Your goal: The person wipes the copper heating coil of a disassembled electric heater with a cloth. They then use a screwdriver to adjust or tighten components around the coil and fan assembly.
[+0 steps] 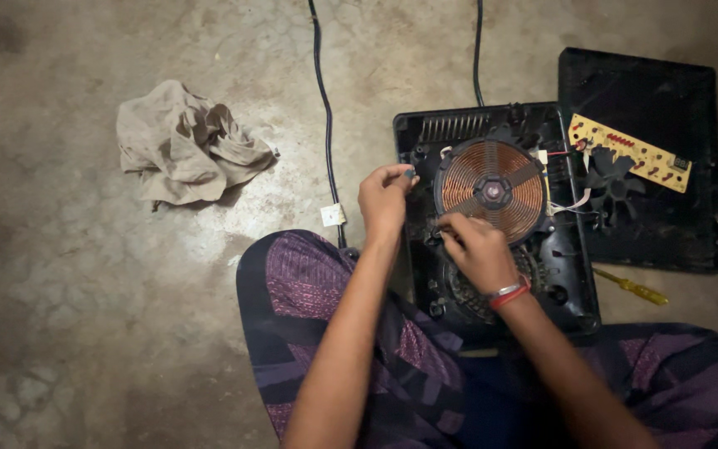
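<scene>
Head view, looking down at a concrete floor.

Item: opened induction cooker base, black, lying flat on the floor in front of the person's knees. A round copper coil sits in its upper middle; a vent grille shows below the coil, partly hidden by the right hand.

Item: left hand, at the left edge of the cooker base, just beside the coil. Grip: fingertips pinched together on a small dark part, too small to identify.

Item: right hand, resting over the lower left rim of the coil and touching it. Grip: fingers curled nearly closed at the coil's edge; whether they hold anything I cannot tell. A red and silver bangle circles the wrist.

Item: black top panel, lying flat to the right of the base, touching or overlapping its edge.

Item: yellow circuit board, tilted across the panel, joined to the base by thin wires.

Item: black fan, just below the board.

Item: yellow-handled screwdriver, on the floor below the panel.

Item: crumpled beige cloth, on the floor, well apart to the left.

Item: two black cables, running up from the base area.

Item: purple patterned garment, over the person's legs at bottom.
</scene>
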